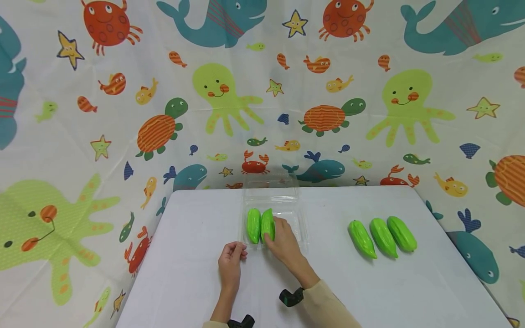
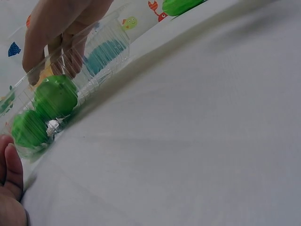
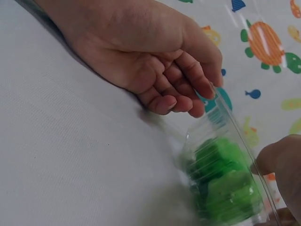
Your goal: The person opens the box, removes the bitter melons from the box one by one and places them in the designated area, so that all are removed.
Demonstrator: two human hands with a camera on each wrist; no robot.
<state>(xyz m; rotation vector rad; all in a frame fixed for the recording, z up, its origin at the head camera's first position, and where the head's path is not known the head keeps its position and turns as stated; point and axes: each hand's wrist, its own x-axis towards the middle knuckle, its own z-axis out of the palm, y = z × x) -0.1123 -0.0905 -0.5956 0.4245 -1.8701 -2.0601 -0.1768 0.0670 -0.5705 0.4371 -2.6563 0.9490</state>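
Two long green fruits, smooth and shiny with blunt ridges, lie side by side in the left part of a clear plastic clamshell box [image 1: 303, 228]. My right hand [image 1: 284, 241] reaches over the front rim and grips the inner green fruit [image 1: 267, 223] between thumb and fingers. The outer green fruit [image 1: 253, 225] lies along the box's left wall. At the front left corner, my left hand [image 1: 230, 264] pinches the box rim between thumb and forefinger, its other fingers curled. In the right wrist view the left hand [image 3: 155, 70] is at the box corner.
Three more green fruits, left [image 1: 362, 239], middle [image 1: 383, 238] and right [image 1: 402, 233], lie slanted on the white table [image 1: 197, 218]. The box's clear lid [image 1: 270, 184] stands open at the back, near a cloth backdrop [image 1: 262, 100] with sea animals.
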